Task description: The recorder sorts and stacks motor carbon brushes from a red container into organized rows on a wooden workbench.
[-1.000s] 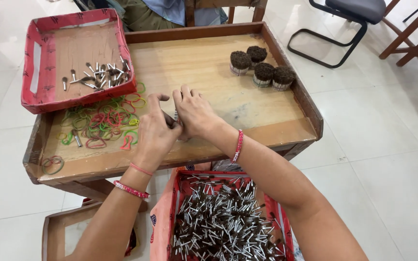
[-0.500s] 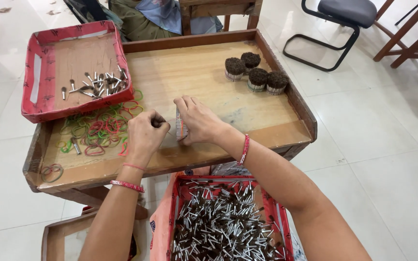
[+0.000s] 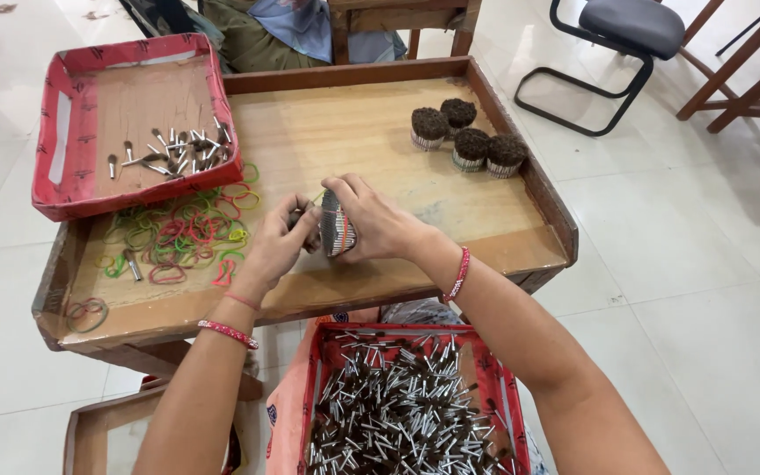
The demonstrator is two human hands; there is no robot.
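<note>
Wooden counter (image 3: 380, 132) on white tiles: since a second ago, the right hand (image 3: 378, 224) has lifted its tight silvery bundle of dark-tipped metal pins (image 3: 337, 227) upright; the left hand (image 3: 276, 249), fingers pinched closed beside it, has moved off the coloured rubber bands (image 3: 182, 236).

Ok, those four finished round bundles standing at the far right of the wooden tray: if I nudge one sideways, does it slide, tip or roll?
The bundles stand on flat ends and look squat, so one would probably slide on the smooth wooden tray rather than tip. Packed with many small metal-looking pieces, they are likely heavy for their size. Tipped onto its round side, one might roll.
</note>
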